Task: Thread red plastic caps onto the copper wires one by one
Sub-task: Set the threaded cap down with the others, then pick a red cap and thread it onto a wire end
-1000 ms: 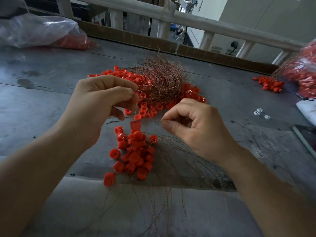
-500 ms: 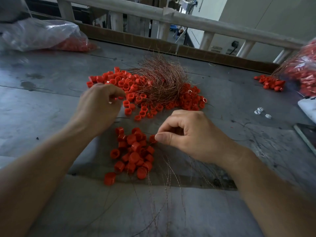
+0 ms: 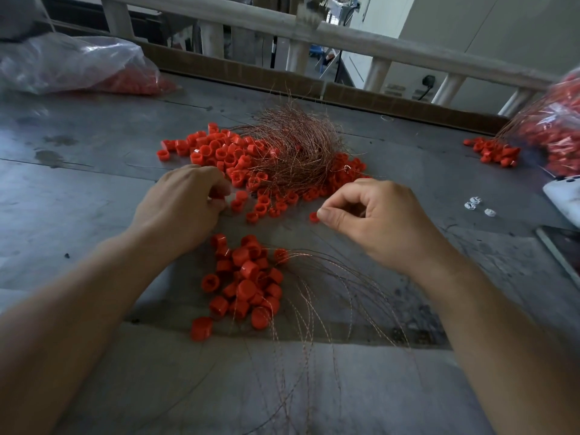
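**A:** Progress at this entry?

**B:** Partway, by my reading. A near pile of capped wires (image 3: 244, 277) lay on the surface (image 3: 78, 199) between the forearms, with the wire tails (image 3: 314, 309) fanning toward the near edge. The far heap of loose caps (image 3: 216, 152) was much larger. The tangle of bare copper wires (image 3: 292, 146) rested on its right part. I judged most of the work still to do.

**A:** Hands?

**B:** The left hand (image 3: 185, 208) sat at the near edge of the far heap, fingers curled round what looked like one red cap (image 3: 217, 196). The right hand (image 3: 379, 221) had thumb and forefinger pressed tip to tip. A single cap (image 3: 314, 217) lay just beside the thumb. I could not tell whether a wire sat in that pinch; it would be too thin to see.

**A:** Containers?

**B:** A clear bag (image 3: 78, 67) at far left held red caps. A second bag (image 3: 558, 136) at far right held more red caps, with wires poking out, so possibly finished stock. A small heap (image 3: 492, 152) of caps lay just beside it.
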Available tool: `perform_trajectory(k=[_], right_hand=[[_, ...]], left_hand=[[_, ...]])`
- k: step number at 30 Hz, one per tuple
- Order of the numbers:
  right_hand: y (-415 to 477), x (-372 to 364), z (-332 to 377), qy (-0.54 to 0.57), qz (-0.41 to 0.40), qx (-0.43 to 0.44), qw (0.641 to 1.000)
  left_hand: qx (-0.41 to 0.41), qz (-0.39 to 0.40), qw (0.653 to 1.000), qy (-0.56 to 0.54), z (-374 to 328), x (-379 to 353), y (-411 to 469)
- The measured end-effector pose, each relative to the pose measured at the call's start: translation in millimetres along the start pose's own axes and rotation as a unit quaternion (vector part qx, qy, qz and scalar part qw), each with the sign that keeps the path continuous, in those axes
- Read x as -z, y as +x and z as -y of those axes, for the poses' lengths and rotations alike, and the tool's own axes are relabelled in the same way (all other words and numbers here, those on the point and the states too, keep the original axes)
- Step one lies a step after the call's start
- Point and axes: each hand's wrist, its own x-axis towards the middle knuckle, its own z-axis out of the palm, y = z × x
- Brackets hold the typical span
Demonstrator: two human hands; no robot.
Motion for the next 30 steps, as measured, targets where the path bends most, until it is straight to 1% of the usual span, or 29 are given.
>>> perform_trajectory(k=[2, 5, 8, 13, 19, 21, 27, 30], right_hand=[[2, -2, -2, -0.017, -0.004, -0.008, 1.0], [4, -7, -4, -0.036, 0.0, -0.006, 0.999], [6, -13, -4, -0.042, 0.017, 0.02, 0.999], [9, -22, -5, -0.049, 0.028, 0.062, 0.997], [13, -30, -9, -0.073, 0.065, 0.046, 0.994], [14, -31, -9, -0.073, 0.043, 0.048, 0.995], [11, -24, -6, -0.035, -0.102, 0.073, 0.991], [8, -22, -4, -0.008, -0.138, 0.104, 0.985]], left_hand=[[0.002, -0.028, 0.999, -0.026, -4, 3, -2], [-0.028, -0.058, 0.994, -0.089, -14, 12, -9], [-0.061, -0.044, 0.987, -0.145, -27, 20, -16], [-0.089, -0.015, 0.982, -0.164, -35, 18, -21], [-0.109, -0.004, 0.981, -0.161, -36, 19, -21], [-0.112, -0.005, 0.98, -0.162, -36, 19, -22], [-0.116, -0.004, 0.978, -0.174, -35, 19, -23], [-0.107, -0.004, 0.976, -0.188, -37, 18, -24]])
